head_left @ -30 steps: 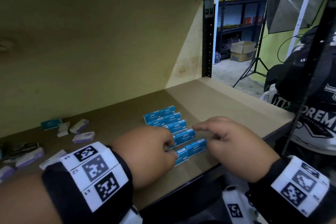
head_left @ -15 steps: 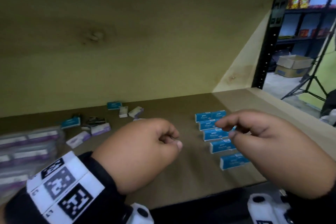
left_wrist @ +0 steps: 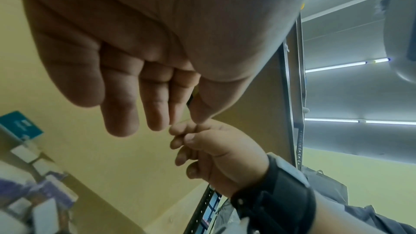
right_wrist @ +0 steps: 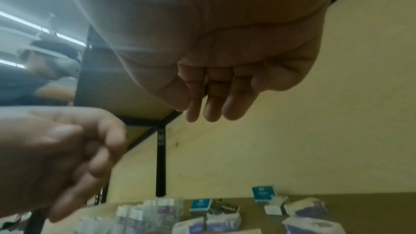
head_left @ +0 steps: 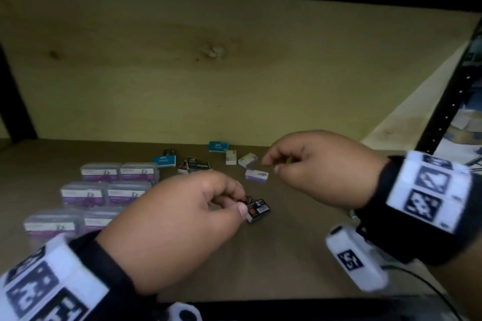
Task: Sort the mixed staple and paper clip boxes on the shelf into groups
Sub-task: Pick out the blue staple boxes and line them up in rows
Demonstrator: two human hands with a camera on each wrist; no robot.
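My left hand (head_left: 241, 200) is low over the middle of the shelf (head_left: 287, 255), thumb and index finger pinching the edge of a small black box (head_left: 258, 210). In the left wrist view a dark sliver of that black box (left_wrist: 191, 99) shows between thumb and index finger. My right hand (head_left: 271, 165) hovers to the right, fingers loosely curled and empty, just beside a white-and-purple box (head_left: 257, 174). Two more white boxes (head_left: 247, 159) and two blue staple boxes (head_left: 218, 146) lie near the back wall. Other black boxes (head_left: 196, 164) sit between them.
Several clear plastic boxes with purple labels (head_left: 100, 171) stand in rows at the left of the shelf. A plywood back wall (head_left: 234, 73) closes the rear, and a black upright post (head_left: 448, 101) stands at the right. Bare board lies along the front right.
The view swung left, away from the row of blue staple boxes. Both hands left that row and moved left; my left hand came down onto the black box.
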